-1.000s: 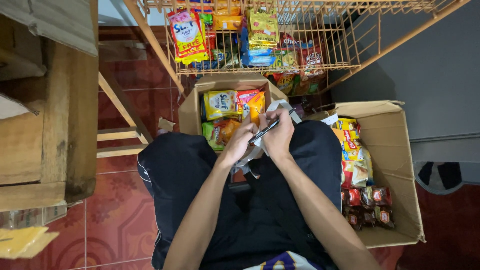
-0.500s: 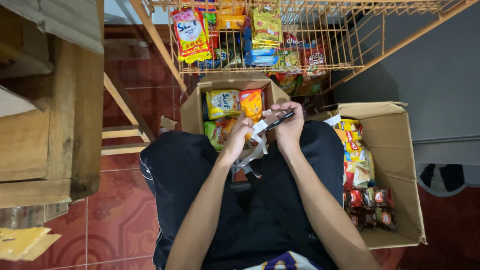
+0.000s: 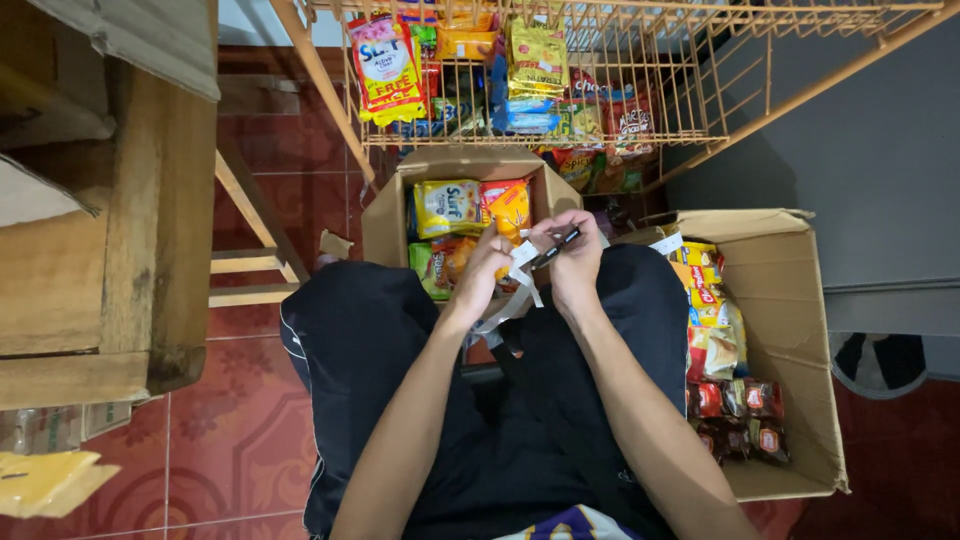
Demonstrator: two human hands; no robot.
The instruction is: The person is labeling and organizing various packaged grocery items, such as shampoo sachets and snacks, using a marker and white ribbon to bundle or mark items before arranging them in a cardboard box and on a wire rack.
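A person sits with both hands held close together over their lap in black trousers (image 3: 500, 400). The right hand (image 3: 575, 265) has its fingers curled around a thin black pen (image 3: 556, 247), which points up and to the right. The left hand (image 3: 487, 272) pinches a small white paper strip (image 3: 523, 262) between thumb and fingers. The pen tip is right by the strip, and the two hands almost touch.

Just past the hands sits an open brown cardboard box (image 3: 385, 225) full of yellow and orange snack packets (image 3: 450, 205). Its near edge is just beyond the person's knees. To the right, another bigger open brown cardboard box (image 3: 790, 330) presses close to the right leg, holding red and dark small packets (image 3: 730, 400). Above both boxes stands an orange wire rack (image 3: 700, 70) with bright packets hanging inside.

On the left is a rough wooden crate (image 3: 130, 270), set apart from the left leg. Between them lies a strip of bare red floor tiles (image 3: 240, 440). That is the widest open room; the right side is crowded.
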